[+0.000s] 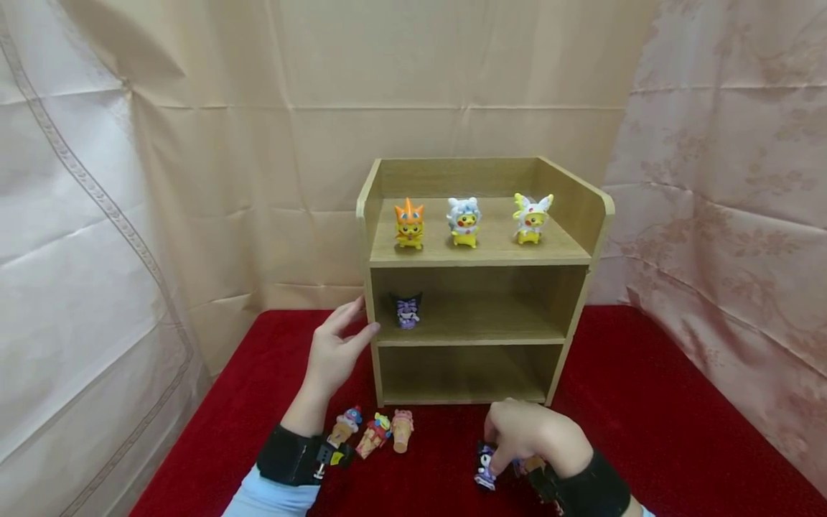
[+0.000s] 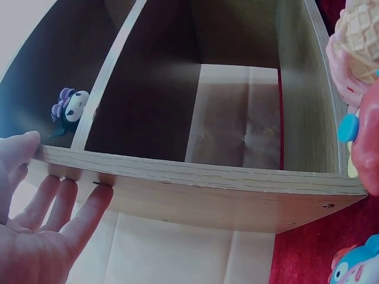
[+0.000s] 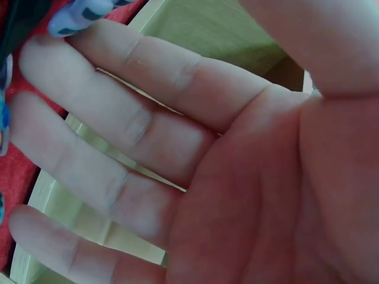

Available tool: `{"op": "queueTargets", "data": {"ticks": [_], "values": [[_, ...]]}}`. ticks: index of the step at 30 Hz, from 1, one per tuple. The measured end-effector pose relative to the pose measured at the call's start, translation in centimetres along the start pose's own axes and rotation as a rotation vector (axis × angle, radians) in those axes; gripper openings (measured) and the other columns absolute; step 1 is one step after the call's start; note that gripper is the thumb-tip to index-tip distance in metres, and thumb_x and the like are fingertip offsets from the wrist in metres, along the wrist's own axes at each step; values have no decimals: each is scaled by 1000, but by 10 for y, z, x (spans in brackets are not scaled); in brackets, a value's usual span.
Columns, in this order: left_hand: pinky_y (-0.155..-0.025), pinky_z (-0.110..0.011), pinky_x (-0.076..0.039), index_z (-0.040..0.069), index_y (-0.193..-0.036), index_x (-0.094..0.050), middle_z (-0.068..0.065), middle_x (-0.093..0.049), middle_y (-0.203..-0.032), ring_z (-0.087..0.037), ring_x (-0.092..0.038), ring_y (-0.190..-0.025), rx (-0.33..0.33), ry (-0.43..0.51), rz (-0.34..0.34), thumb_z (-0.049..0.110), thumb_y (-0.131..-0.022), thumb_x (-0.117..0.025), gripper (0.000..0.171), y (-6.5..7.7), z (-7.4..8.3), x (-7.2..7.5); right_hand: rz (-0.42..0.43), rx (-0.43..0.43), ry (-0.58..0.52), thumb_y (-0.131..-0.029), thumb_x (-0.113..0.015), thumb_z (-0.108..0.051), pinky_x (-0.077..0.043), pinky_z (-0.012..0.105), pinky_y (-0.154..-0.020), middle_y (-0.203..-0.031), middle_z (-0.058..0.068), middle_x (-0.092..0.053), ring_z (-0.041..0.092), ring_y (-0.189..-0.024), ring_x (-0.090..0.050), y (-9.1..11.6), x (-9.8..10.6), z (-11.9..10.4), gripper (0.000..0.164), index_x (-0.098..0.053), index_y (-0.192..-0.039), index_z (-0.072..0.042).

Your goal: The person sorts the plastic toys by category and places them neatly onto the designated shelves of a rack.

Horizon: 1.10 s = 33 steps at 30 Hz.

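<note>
My left hand (image 1: 336, 352) touches the left side panel of a wooden shelf (image 1: 472, 341). In the left wrist view its thumb lies at the front edge, with the other fingers (image 2: 89, 216) extended against the outer face. On the middle tier, close to that hand, stands a black-and-purple figurine (image 1: 407, 311) with pointed ears. Down on the red cloth, my right hand (image 1: 533, 434) pinches a similar black, white and purple figurine (image 1: 485, 468) between thumb and finger. Only part of the pinched figurine shows in the right wrist view, past the fingertips (image 3: 44, 56).
Three yellow figurines in costumes, orange (image 1: 409, 225), blue-white (image 1: 464, 222) and white (image 1: 532, 217), stand on the top tier. Three ice-cream-cone figurines (image 1: 402, 431) lie on the red cloth (image 1: 646, 416) by my left forearm. More small figures are partly hidden beneath my right wrist.
</note>
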State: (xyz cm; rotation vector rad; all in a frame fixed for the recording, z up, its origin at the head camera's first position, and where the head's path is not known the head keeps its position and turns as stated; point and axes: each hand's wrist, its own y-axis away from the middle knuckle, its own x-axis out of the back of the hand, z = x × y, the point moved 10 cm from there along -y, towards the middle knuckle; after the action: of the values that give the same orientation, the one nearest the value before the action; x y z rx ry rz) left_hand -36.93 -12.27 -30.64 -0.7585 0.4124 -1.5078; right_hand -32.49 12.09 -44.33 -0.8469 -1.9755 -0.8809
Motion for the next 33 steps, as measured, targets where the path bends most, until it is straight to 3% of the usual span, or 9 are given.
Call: {"op": "queueTargets", "data": {"ticks": [16,33], "values": [[-79,-31,-54,-1,-134,-51,-15,-54,-130,-20,-52,-115,-2,-2,3,0,-87,-68,50,0,0,0,-27,30,-18,-67,-84,-28,-49,25,-54,-71,-13,-59,5,-61,-53,-5,-6,5,22,-69,-81,-19],[-79,-30,-54,-1,-135,-51,-16,-54,-130,-20,-52,-116,2,-6,-7,-1,-87,-68,50,0,-3,-1,-38,79,-42,-69,-83,-25,-47,25,-56,-72,-12,-58,5,-63,-52,-5,-7,-4,22,-64,-81,-22]]}}
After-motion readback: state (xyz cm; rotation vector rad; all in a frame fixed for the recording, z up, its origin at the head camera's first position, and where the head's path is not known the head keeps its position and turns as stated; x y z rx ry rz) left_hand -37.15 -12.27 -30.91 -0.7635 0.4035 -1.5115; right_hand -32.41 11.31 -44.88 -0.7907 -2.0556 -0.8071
